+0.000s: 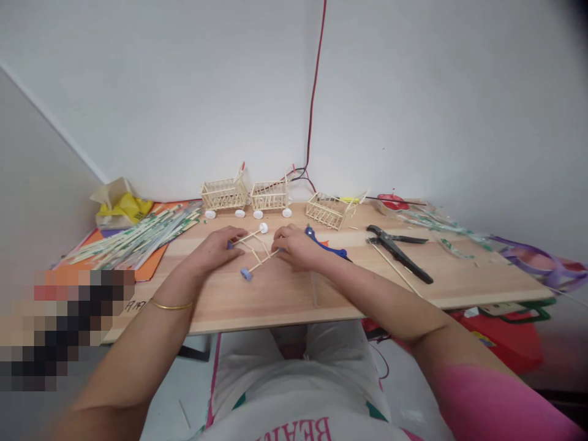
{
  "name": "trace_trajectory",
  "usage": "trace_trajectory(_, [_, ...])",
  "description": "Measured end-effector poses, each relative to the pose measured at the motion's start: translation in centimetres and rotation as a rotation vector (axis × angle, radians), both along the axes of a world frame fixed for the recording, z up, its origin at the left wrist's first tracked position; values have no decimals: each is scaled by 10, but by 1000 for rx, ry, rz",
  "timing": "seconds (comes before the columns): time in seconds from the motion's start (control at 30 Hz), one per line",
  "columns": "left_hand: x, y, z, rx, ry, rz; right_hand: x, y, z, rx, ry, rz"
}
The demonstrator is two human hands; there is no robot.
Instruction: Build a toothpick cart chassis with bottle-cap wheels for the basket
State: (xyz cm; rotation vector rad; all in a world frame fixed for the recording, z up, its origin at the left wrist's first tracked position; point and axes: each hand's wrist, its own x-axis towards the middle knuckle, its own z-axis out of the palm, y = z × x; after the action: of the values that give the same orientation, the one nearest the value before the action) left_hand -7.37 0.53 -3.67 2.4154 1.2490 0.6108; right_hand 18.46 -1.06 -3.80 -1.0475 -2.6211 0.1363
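Note:
Between my hands is a small wheeled frame of thin wooden sticks [254,247], tilted just over the wooden tabletop or resting on it; I cannot tell which. A white wheel [263,228] shows at its far end and a bluish wheel [247,275] at its near end. My left hand [219,245] pinches the left side by another wheel, partly hidden by the fingers. On the right side, my right hand [294,246] has its fingers closed round the corner with a bluish wheel, mostly covered. Just right of that hand lies a blue glue gun [328,246].
Two wheeled stick carts [225,195] [270,196] stand at the back, beside a tilted stick basket [325,211]. Loose wrapped sticks [142,239] pile up at left. Black-handled pliers [399,252] and a long stick [397,269] lie at right. A red cable [314,92] hangs down the wall.

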Motion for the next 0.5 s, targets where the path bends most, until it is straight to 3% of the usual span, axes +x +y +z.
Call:
trace_trajectory(0.33, [1,-12,15,-277,-25,8,3,5,6,19,-56,17])
trace_trajectory(0.4, [-1,-11,15,-257,3,-22,3,3,5,33,-52,15])
trace_trajectory(0.5, [0,-11,17,-100,20,-78,5,3,1,49,-36,32])
